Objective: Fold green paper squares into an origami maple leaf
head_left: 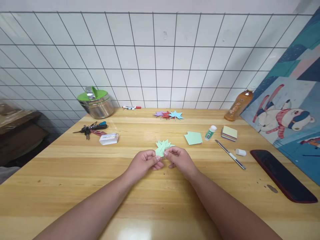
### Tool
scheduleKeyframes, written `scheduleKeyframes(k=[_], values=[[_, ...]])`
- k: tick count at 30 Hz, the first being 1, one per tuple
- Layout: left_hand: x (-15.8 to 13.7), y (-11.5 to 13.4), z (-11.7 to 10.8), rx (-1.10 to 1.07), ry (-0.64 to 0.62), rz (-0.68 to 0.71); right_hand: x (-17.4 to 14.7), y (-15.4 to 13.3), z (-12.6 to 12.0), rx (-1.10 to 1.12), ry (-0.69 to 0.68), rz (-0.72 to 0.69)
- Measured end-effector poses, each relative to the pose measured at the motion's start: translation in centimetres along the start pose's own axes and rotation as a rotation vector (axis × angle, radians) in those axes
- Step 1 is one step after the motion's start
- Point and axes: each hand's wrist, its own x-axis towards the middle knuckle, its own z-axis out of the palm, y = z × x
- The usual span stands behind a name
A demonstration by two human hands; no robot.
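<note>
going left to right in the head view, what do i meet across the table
pot, marker, held green paper, flat green paper, glue stick, sticky notes, white cap, dark slab

A wall (165, 56) of white square tiles with thin dark grout lines runs behind a wooden table (75, 190) of yellowish, streaked grain, with a plain pale band (150, 6) above the tiling. On the right a blue mural (282, 85) shows a skiing white bear (288, 116), and at the far left stands a brown piece of furniture (18, 136). Soft glare (136, 230) brightens the table's near side
</note>
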Motion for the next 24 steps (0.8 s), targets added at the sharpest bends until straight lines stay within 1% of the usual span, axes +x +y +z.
scheduleKeyframes(k=[9, 13, 15, 19, 21, 24], values=[[0.15, -0.08, 0.09, 0.005, -0.016, 0.002, 0.33, 0.71, 0.29, -0.077, -0.04, -0.112], [0.35, -0.18, 0.16, 0.016, -0.007, -0.001, 0.4, 0.9, 0.34, -0.145, -0.055, -0.133], [0.32, -0.23, 0.13, 0.024, -0.028, 0.006, 0.4, 0.94, 0.2, -0.256, -0.049, -0.158], [0.17, -0.21, 0.06, 0.04, -0.115, 0.068, 0.25, 0.87, -0.12, -0.596, -0.01, -0.302], [0.22, -0.26, 0.04, 0.057, -0.085, 0.073, 0.09, 0.8, -0.13, -0.715, -0.01, -0.358], [0.51, -0.46, -0.02, 0.085, 0.003, 0.104, -0.18, 0.71, 0.04, -0.8, -0.032, -0.396]])
